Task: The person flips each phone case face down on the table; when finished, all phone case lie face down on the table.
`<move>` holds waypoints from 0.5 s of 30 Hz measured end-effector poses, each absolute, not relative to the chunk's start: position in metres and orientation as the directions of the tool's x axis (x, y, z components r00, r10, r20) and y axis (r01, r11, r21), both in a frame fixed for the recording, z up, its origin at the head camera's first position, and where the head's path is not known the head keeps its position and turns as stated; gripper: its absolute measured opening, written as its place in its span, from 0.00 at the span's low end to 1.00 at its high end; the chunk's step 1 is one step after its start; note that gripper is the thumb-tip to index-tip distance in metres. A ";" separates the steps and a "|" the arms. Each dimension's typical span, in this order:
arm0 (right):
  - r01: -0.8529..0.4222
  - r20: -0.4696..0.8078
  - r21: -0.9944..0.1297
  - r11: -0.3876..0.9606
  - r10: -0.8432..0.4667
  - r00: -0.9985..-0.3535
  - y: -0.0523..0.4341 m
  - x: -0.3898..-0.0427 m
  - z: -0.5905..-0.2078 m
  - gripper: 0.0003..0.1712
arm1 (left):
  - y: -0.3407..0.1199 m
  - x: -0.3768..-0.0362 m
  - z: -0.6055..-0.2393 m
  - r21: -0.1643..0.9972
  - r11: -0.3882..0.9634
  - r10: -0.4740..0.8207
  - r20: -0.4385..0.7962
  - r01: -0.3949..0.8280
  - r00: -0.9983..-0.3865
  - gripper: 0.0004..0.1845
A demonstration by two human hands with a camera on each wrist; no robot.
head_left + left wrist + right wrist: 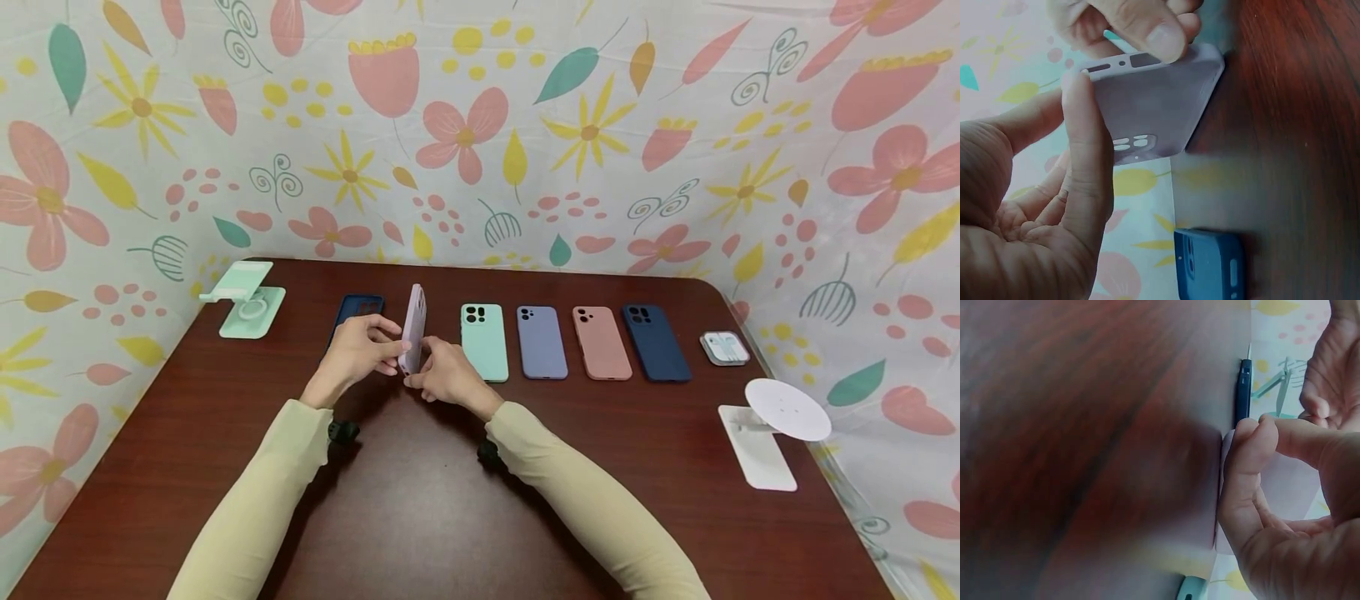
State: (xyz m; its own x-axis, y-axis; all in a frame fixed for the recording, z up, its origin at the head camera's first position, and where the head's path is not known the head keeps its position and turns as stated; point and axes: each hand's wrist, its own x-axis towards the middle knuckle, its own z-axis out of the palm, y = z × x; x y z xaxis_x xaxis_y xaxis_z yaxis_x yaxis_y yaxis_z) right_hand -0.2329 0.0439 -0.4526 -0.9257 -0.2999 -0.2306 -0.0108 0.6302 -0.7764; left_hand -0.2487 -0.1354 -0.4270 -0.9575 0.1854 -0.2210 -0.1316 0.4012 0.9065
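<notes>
A pale lilac phone case (413, 321) stands on its long side edge between my hands, its hollow inside turned left. My left hand (356, 350) pinches its upper near corner, with the thumb on the inner side in the left wrist view. My right hand (448, 372) pinches the lower near corner; in the left wrist view its thumb (1166, 42) lies on the short end with the port cutouts. A dark blue phone case (363, 305) lies hollow side up just left of the lilac one, partly hidden by my left hand.
Right of my hands lie a mint case (484, 343), a lavender-blue case (542, 343), a pink case (602, 343) and a navy case (656, 343). Boxed earphones (724, 348) and a white stand (765, 454) are farther right. A mint stand (253, 310) occupies the back left.
</notes>
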 end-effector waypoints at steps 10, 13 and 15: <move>0.029 -0.280 -0.773 0.634 -0.300 -0.912 0.041 -0.237 -0.456 0.46 | -0.146 -0.246 -0.427 0.914 0.390 0.163 -0.190 -0.113 -0.968 0.14; 0.035 -0.287 -0.772 0.634 -0.299 -0.910 0.040 -0.237 -0.457 0.46 | -0.149 -0.245 -0.427 0.912 0.397 0.159 -0.183 -0.107 -0.970 0.14; 0.033 -0.288 -0.770 0.637 -0.301 -0.909 0.040 -0.238 -0.457 0.46 | -0.151 -0.245 -0.427 0.909 0.404 0.161 -0.182 -0.104 -0.970 0.14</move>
State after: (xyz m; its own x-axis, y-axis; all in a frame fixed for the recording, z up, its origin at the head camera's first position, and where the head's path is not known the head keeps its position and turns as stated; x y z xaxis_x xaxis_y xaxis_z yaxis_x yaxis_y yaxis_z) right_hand -0.2378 0.0398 -0.4569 -0.9090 -0.3009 -0.2884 0.0333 0.6372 -0.7700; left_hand -0.2447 -0.1510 -0.4269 -0.9699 0.1612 -0.1824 -0.1038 0.4038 0.9089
